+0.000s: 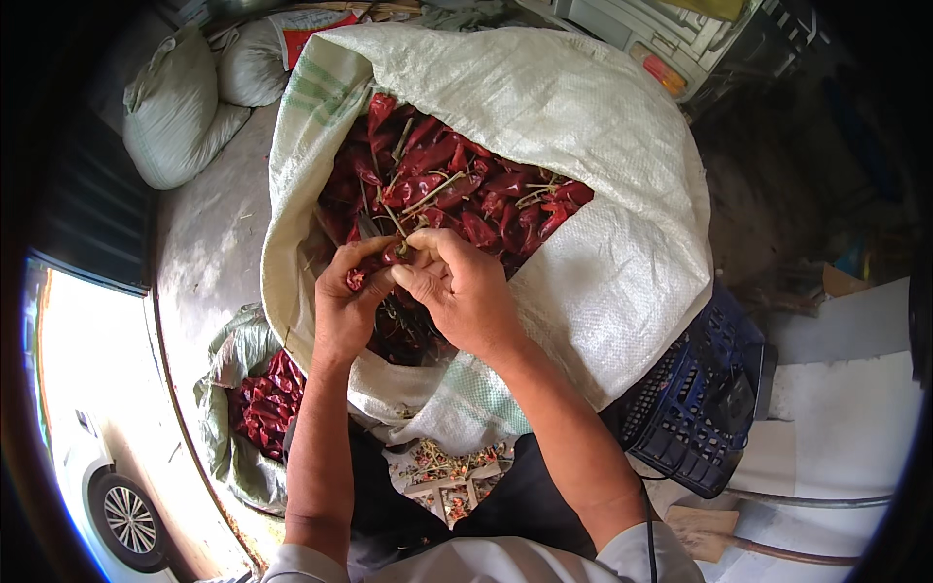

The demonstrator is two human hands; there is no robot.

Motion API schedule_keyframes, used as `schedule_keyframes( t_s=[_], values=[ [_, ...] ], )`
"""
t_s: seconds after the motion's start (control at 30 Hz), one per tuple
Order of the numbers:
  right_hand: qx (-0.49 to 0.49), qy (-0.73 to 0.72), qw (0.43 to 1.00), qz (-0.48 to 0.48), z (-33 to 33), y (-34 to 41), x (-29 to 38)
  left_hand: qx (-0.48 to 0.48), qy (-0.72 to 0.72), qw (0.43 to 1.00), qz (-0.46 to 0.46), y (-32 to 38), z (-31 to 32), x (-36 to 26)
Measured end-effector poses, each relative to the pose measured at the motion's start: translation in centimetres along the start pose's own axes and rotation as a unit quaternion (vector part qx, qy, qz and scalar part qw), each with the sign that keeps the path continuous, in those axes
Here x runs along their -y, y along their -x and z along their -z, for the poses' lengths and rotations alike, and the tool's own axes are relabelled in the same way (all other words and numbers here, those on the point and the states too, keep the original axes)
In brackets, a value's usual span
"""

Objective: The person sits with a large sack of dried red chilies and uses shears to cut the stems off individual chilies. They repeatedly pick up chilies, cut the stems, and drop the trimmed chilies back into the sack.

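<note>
A large white woven sack [598,124] with green stripes lies wide open before me, filled with dried red chili peppers [474,189], many with pale stems. Over its near part, my left hand [350,299] holds a dried red chili pepper [395,253] between thumb and forefinger. My right hand [466,291] pinches the same pepper at its stem end, thumb and forefinger close to the left fingertips. Part of the pepper is hidden by the fingers. Beneath the hands, darker peppers and stems show inside the sack.
A smaller greenish sack [226,466] of red chili pieces [266,404] stands at lower left. A dark blue plastic crate [692,393] is at right. Stem scraps [455,466] lie between my knees. Filled white sacks [171,109] stand at upper left, a vehicle's tail light [658,71] at upper right.
</note>
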State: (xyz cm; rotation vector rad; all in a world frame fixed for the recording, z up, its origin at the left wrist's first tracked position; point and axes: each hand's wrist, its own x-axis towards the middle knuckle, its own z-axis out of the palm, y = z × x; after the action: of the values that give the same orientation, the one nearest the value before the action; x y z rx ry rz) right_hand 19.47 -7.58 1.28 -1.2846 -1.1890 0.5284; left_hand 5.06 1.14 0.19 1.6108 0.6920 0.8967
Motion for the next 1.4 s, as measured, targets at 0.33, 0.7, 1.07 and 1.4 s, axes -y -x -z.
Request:
schedule_keyframes(
  t_s=[0.33, 0.7, 1.07, 1.4],
  values=[
    [-0.088, 0.215, 0.969, 0.082, -0.3, 0.4, -0.7, -0.021, -0.327, 0.922, -0.205, 0.2, -1.4, -1.5],
    [-0.045, 0.314, 0.936, 0.153, -0.2, 0.1, -0.9, -0.003, -0.298, 0.945, -0.137, 0.5, -1.6, -0.5],
    [-0.049, -0.281, 0.937, -0.202, -0.7, 0.0, -1.2, -0.005, -0.101, 0.994, -0.044, 0.6, -1.2, 0.2],
    [0.237, -0.348, 0.895, -0.149, 2.3, -0.4, 0.5, -0.049, 0.122, 0.989, 0.066, 0.4, -0.8, 0.1]
  ],
)
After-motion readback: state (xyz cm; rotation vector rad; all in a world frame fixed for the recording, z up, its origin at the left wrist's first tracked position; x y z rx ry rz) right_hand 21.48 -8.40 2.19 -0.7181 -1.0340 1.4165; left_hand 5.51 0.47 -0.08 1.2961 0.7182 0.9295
